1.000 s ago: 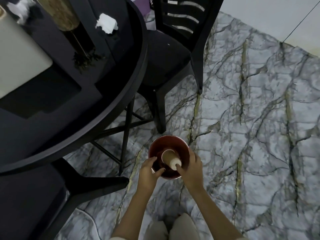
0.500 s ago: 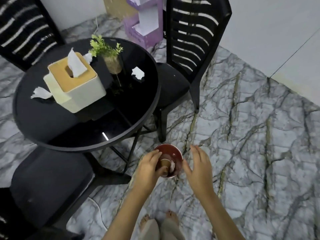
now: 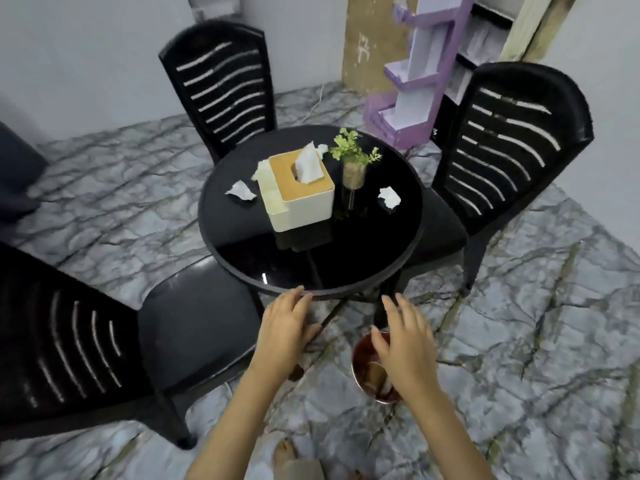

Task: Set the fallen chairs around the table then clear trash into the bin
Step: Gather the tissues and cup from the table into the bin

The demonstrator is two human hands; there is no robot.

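Note:
Three black slatted chairs stand upright around the round black table (image 3: 408, 237): one at the back (image 3: 221, 88), one at the right (image 3: 509, 147), one at the near left (image 3: 104, 348). Crumpled white tissues lie on the tabletop, one left of the tissue box (image 3: 242, 192) and one at the right (image 3: 389, 199). A small red bin (image 3: 363, 372) sits on the floor below the table's near edge, with a paper cup inside. My left hand (image 3: 287, 327) hovers empty by the table rim. My right hand (image 3: 403, 337) hovers empty above the bin, fingers relaxed.
A cream tissue box (image 3: 298, 199) with a wooden lid and a small potted plant (image 3: 355, 164) stand on the table. A purple shelf unit (image 3: 412, 84) leans at the back right. My bare feet (image 3: 285, 452) are on the marble floor.
Both hands left the bin and the cup inside it and rose toward the table edge. The view lifted from the bin to the whole table and chairs.

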